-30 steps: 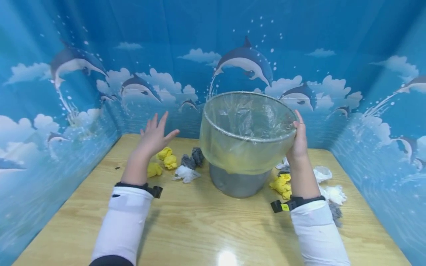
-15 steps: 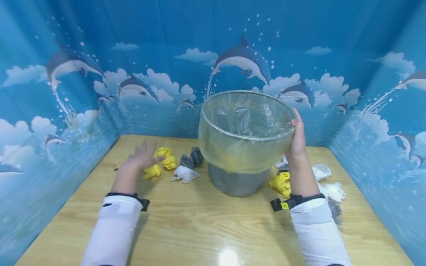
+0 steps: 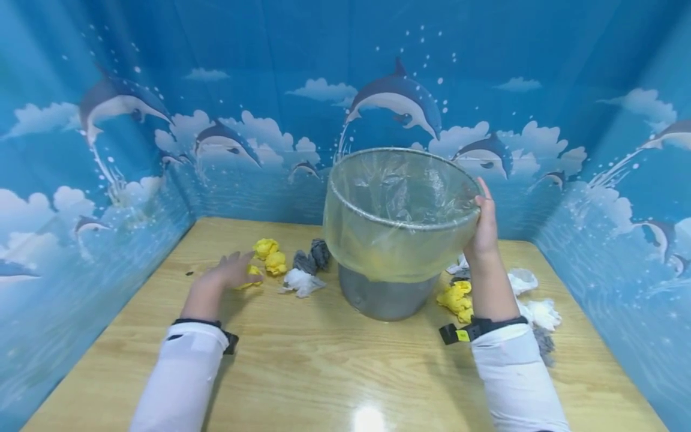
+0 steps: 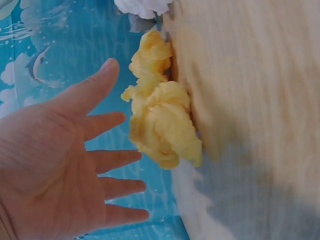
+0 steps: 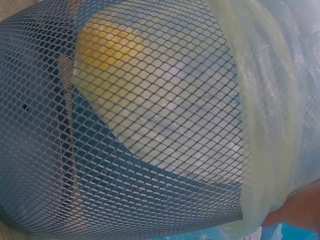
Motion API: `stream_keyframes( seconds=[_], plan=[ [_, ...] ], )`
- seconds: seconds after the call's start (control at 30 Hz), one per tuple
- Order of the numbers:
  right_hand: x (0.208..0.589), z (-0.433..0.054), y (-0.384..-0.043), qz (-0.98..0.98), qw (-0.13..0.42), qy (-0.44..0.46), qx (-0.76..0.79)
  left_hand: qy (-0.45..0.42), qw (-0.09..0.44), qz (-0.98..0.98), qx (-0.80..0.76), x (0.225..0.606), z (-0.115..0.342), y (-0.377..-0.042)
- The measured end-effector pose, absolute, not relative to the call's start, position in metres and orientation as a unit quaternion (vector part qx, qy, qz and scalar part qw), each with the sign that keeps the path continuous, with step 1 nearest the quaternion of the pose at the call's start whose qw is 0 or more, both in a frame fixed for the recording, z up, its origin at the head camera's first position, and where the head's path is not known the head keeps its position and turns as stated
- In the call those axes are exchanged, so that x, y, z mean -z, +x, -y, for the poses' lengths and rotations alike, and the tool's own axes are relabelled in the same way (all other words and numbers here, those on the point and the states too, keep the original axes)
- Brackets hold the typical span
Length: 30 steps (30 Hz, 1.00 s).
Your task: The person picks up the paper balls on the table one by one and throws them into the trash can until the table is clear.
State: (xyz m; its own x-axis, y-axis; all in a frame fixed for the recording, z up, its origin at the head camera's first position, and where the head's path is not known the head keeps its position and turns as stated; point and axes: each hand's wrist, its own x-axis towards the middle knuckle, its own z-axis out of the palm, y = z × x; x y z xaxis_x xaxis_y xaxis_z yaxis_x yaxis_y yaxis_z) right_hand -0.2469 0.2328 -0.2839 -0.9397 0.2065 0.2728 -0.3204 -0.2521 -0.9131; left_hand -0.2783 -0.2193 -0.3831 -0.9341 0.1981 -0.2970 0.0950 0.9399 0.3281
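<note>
A grey mesh wastebasket [image 3: 385, 300] stands on the table, lined with a translucent yellow bin bag [image 3: 399, 255] folded over its rim. My right hand [image 3: 484, 231] grips that rim on the right side, thumb near the top edge. Through the mesh in the right wrist view, a yellow lump [image 5: 107, 47] shows inside the liner. At the left, my left hand [image 3: 229, 273] hovers with spread fingers right at a crumpled yellow ball [image 3: 252, 279], partly covering it. The left wrist view shows the palm [image 4: 50, 165] with fingers stretched towards crumpled yellow balls [image 4: 165, 122].
Left of the wastebasket lie more yellow balls [image 3: 275, 262], dark grey crumpled pieces [image 3: 320, 253] and a white one [image 3: 301, 282]. To its right are a yellow clump [image 3: 457, 300], white pieces [image 3: 541, 315] and a grey one [image 3: 544, 345]. A blue dolphin curtain [image 3: 259, 72] encloses the table.
My left hand has come down and to the left, from above the table to the nearest yellow ball. My right hand and the wastebasket have stayed in place.
</note>
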Motion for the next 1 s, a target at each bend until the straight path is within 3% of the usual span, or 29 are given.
stream_keyframes(
  seconds=[0.7,1.0],
  plan=[
    [0.283,-0.234,-0.247,0.591,0.16,0.053,-0.789,0.137,0.147,-0.957,-0.209,0.403,0.22,-0.274],
    [0.284,-0.234,-0.247,0.589,0.164,0.053,-0.789,0.113,0.153,-0.958,-0.214,0.408,0.219,-0.274]
  ],
)
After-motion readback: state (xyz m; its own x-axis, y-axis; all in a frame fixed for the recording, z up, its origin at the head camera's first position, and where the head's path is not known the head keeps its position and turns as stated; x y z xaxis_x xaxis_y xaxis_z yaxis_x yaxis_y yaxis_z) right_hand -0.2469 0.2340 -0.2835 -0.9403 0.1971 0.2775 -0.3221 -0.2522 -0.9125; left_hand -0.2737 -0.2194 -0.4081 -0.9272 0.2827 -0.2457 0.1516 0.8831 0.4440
